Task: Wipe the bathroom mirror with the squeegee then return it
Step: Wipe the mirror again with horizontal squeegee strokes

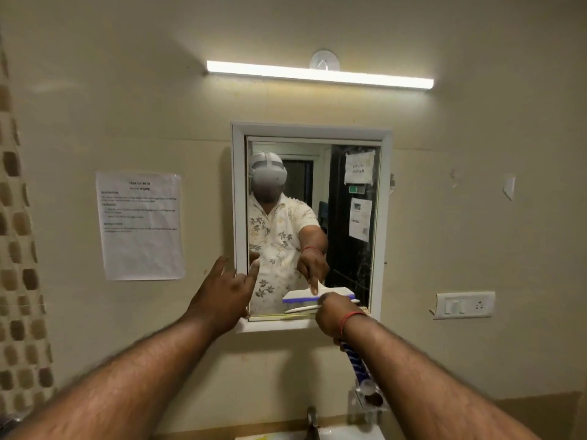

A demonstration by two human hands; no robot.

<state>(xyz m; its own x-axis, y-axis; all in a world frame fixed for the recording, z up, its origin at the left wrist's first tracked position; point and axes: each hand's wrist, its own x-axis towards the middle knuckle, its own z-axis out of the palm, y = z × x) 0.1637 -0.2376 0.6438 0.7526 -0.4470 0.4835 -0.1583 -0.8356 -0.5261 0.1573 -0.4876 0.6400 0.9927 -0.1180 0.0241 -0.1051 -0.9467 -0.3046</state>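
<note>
The right hand (335, 315) is closed around the handle of the squeegee (357, 363), low against the mirror (346, 249). The blue-and-white handle runs down and to the right out of the fist, below the wrist, which wears a red thread. Just above and left of the knuckles lies the blade's white edge, pressed to the glass near the mirror's bottom rim; directly above that the glass shows the reflected white head with its blue strip.

The left hand (227, 293) holds nothing — its fingers are spread apart, and they rest on the white mirror frame (239, 198) at its lower left corner, level with the gripping hand and well to its left. The index fingertip reaches onto the glass edge.

Left of the open hand, a printed sheet (139, 225) is stuck to the beige wall. Right of the fist, near it and at about the same height, sits a white switch plate (463, 304) — 1 corner of its mount looks peeled. High above both hands a lit tube light (319, 74) runs across the wall. Below the handle's end stands a clear holder (368, 404), and a tap (313, 419) shows beside it at the bottom edge.
</note>
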